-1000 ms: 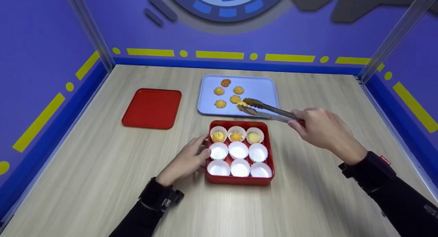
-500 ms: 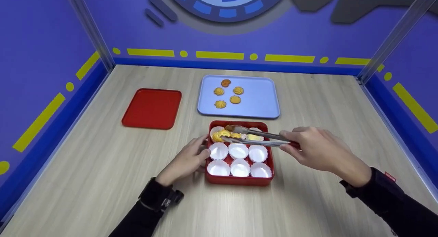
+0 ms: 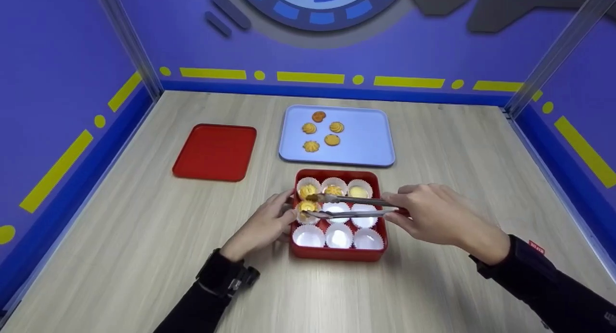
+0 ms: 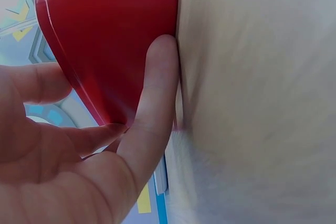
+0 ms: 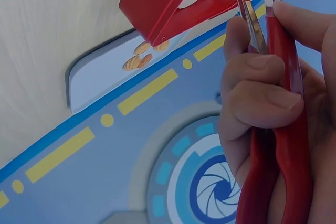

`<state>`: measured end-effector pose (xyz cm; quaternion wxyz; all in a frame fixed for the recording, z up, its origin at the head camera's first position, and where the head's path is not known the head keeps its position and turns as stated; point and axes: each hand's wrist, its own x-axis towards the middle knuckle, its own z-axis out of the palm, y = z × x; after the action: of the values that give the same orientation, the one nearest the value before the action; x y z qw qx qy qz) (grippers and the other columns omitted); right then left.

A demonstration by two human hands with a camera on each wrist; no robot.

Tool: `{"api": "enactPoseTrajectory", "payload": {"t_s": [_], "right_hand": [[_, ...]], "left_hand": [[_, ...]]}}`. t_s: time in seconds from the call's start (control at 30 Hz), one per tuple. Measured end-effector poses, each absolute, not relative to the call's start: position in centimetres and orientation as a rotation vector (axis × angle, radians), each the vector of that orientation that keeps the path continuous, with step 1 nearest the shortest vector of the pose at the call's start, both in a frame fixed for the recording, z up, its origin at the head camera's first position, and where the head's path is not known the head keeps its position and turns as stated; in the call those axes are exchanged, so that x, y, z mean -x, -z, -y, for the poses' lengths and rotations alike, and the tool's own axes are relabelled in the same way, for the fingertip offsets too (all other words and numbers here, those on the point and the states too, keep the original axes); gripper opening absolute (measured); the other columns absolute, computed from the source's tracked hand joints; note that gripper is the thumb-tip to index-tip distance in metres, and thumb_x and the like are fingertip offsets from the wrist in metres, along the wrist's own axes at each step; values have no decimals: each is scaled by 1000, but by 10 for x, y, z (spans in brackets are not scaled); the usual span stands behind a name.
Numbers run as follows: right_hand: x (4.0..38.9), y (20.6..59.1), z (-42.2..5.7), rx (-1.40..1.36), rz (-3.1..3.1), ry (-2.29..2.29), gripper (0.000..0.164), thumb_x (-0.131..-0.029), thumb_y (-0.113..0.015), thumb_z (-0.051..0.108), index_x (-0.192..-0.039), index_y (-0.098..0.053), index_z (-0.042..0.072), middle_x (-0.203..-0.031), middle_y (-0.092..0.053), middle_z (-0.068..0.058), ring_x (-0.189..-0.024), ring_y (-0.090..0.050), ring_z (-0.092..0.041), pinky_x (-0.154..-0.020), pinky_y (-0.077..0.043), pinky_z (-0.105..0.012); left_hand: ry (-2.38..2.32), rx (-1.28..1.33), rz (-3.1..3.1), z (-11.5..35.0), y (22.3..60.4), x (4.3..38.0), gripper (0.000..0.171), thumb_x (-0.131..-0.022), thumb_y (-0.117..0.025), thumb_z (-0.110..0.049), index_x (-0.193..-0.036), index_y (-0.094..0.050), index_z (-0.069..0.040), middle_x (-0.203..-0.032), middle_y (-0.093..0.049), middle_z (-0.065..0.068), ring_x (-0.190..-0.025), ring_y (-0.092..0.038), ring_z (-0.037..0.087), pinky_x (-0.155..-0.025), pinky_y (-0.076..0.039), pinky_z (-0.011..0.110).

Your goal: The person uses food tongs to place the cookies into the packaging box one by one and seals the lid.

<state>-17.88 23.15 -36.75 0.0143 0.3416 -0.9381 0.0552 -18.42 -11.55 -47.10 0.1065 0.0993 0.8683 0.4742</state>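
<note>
Right hand [image 3: 435, 215] gripping tongs [image 3: 358, 201], left hand [image 3: 262, 222] touching red box [image 3: 337, 253]

Head view: the tongs' tips, over the blue tray [image 3: 368, 135] a second ago, are now straddling a cookie [image 3: 308, 207] sitting in the middle row's left paper cup [image 3: 303, 221]. Left wrist view: the left hand is resting loosely spread fingers against the box's outer wall. Right wrist view: the right hand's fingers are curling closely around the red handles [image 5: 291, 145].

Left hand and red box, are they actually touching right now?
Touching. The left wrist view shows the left hand with a fingertip against the outer wall of the box.
</note>
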Motion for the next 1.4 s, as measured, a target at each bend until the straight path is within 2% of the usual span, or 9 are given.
{"api": "enactPoseTrajectory", "payload": {"t_s": [0.57,0.67,0.77,0.87,0.9,1.1,1.3,1.4], "right_hand": [[179,369,-225,-1052,2956,-149,38,-94,-83,29,-126,-79,9,-81,-67,0,-55,-43,-7,-50,-35,-22],[180,369,-224,-1055,2958,-155,36,-94,-82,28,-125,-79,10,-80,-66,2,-55,-43,-7,-50,-36,-22],[180,370,-224,-1054,2955,-161,35,-95,-82,29,-125,-79,11,-79,-65,4,-56,-44,-6,-51,-36,-22],[180,370,-225,-1049,2959,-170,36,-95,-82,30,-125,-79,11,-79,-64,4,-56,-44,-6,-51,-36,-22],[180,369,-226,-1046,2966,-178,37,-95,-82,31,-126,-79,11,-79,-65,4,-56,-44,-6,-51,-36,-22],[183,356,-234,-1029,2997,-270,41,-96,-81,30,-131,-77,10,-82,-66,3,-57,-45,-6,-50,-39,-22],[199,339,-245,-945,2902,-380,31,-99,-77,27,-125,-78,10,-80,-62,3,-61,-48,-9,-53,-40,-25],[215,339,-248,-852,2875,-381,26,-101,-76,27,-120,-79,9,-75,-56,0,-61,-45,-12,-54,-36,-27]], "left_hand": [[-1389,-297,-2559,115,471,184,65,-107,-56,-23,-167,-35,-11,-153,-53,14,-141,-52,32,-119,-41,56],[-1411,-299,-2546,115,471,183,64,-106,-55,-22,-166,-36,-10,-152,-53,15,-138,-54,31,-112,-49,52],[-1442,-296,-2514,115,471,184,64,-106,-55,-21,-166,-36,-10,-152,-52,15,-136,-55,30,-96,-60,44],[-1459,-295,-2493,115,470,183,64,-106,-54,-20,-166,-35,-10,-152,-51,16,-136,-55,31,-83,-64,38],[-1459,-292,-2491,115,470,183,64,-107,-54,-21,-166,-35,-10,-153,-51,16,-137,-55,31,-82,-64,37],[-1425,-294,-2523,115,470,184,64,-107,-54,-22,-167,-35,-11,-152,-52,14,-138,-55,29,-104,-56,47],[-1422,-311,-2529,115,470,183,62,-108,-54,-21,-166,-35,-10,-150,-53,14,-138,-55,30,-108,-53,50],[-1414,-314,-2534,116,470,183,62,-109,-55,-21,-166,-35,-9,-152,-53,14,-140,-54,31,-115,-47,53]]}}
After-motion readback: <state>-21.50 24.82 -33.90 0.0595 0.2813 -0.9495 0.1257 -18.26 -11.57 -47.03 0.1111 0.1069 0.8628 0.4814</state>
